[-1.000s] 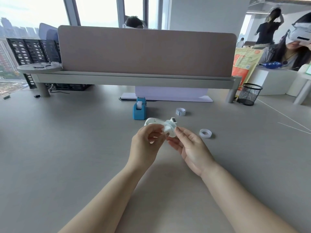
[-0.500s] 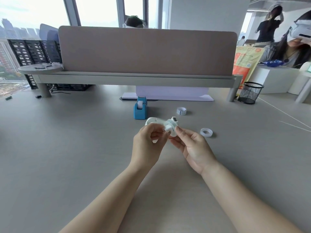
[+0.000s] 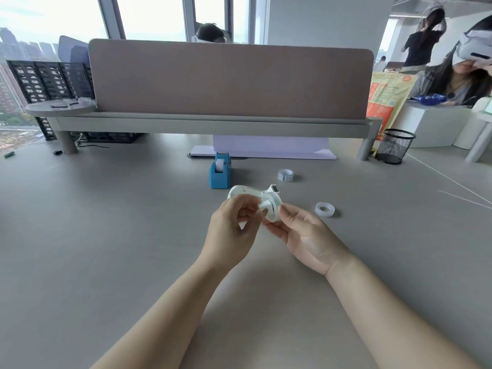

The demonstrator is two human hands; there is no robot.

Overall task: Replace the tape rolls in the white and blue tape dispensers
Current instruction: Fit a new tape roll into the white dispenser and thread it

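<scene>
The white dispenser (image 3: 250,194) is held off the bench (image 3: 106,235), just in front of the blue dispenser (image 3: 220,174) and slightly to its right. The left grip (image 3: 234,225) clasps its curved body, and the right grip (image 3: 306,235) pinches its round hub end. The white one looks mid-swap, but I cannot tell whether its roll is old or new. The blue dispenser stands with a roll seated, probably not yet dealt with. There are two dispensers and two loose rolls: a printed roll (image 3: 285,174) right of the blue dispenser, and a clear roll (image 3: 324,209) farther right and nearer the person.

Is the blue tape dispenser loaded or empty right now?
Loaded: a whitish tape roll sits in the upright blue tape dispenser.
</scene>
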